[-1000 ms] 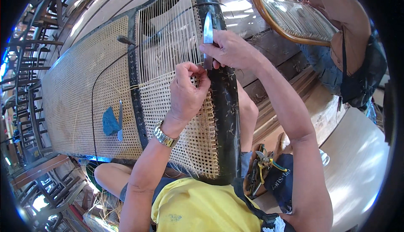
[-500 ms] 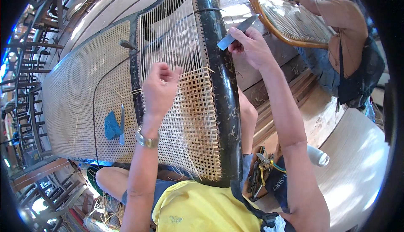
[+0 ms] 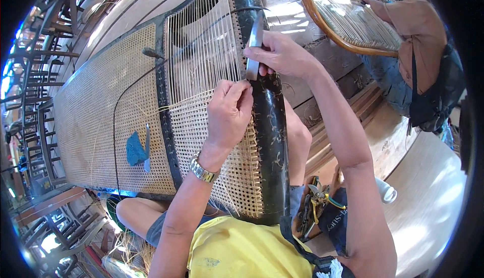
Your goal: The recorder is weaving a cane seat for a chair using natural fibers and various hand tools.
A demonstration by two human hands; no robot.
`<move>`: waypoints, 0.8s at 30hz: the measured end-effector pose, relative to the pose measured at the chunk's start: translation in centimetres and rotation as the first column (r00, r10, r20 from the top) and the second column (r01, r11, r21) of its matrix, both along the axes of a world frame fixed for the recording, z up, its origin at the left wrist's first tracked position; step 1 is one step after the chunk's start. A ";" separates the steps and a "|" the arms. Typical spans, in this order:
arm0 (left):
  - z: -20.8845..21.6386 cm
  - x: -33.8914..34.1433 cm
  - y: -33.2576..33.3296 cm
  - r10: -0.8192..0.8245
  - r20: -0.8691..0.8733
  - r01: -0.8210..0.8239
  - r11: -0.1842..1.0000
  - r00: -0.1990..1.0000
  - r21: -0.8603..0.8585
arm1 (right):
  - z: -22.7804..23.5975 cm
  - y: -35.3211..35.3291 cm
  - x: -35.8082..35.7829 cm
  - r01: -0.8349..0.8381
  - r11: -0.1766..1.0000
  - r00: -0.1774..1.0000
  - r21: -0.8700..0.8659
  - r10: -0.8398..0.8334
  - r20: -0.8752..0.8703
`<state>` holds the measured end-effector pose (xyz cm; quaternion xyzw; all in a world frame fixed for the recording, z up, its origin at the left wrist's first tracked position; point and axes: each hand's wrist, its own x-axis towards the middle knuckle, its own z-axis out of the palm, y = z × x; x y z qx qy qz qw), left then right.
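Observation:
A dark wooden frame [image 3: 270, 121] with painted floral marks lies across my lap, partly filled with woven cane [image 3: 229, 177]. Above the weave, bare parallel cane strands [image 3: 196, 41] run lengthwise. With thumb and fingertips pinched together, my left hand [image 3: 229, 111] is at the frame's right edge, where the weave stops. Its fingers appear to hold the end of a thin cane strand; the end itself is hidden. My right hand [image 3: 287, 56] grips a flat, tapered metal blade [image 3: 255, 46], its lower end just above my left fingertips, over the row of edge holes.
On the finished cane panel [image 3: 96, 121] at left lie a blue cloth [image 3: 135, 149], a slim knife [image 3: 147, 152] and a dark cord. Yellow-handled pruners [image 3: 318, 197] and a white roll [image 3: 387, 192] sit at right. A co-worker [image 3: 421, 51] handles another cane frame [image 3: 353, 20].
My left hand has moved right to the frame's edge and pinched there. My right hand has moved left and turned the blade more upright, close above the left fingertips.

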<state>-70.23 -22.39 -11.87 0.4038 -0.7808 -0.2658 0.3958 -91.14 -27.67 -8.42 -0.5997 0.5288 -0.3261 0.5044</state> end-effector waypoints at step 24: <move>-1.7 7.2 -8.6 0.602 -0.041 -0.569 0.774 0.798 0.277 | 0.2 0.6 2.5 -0.109 0.951 0.977 -0.290 0.049 -0.208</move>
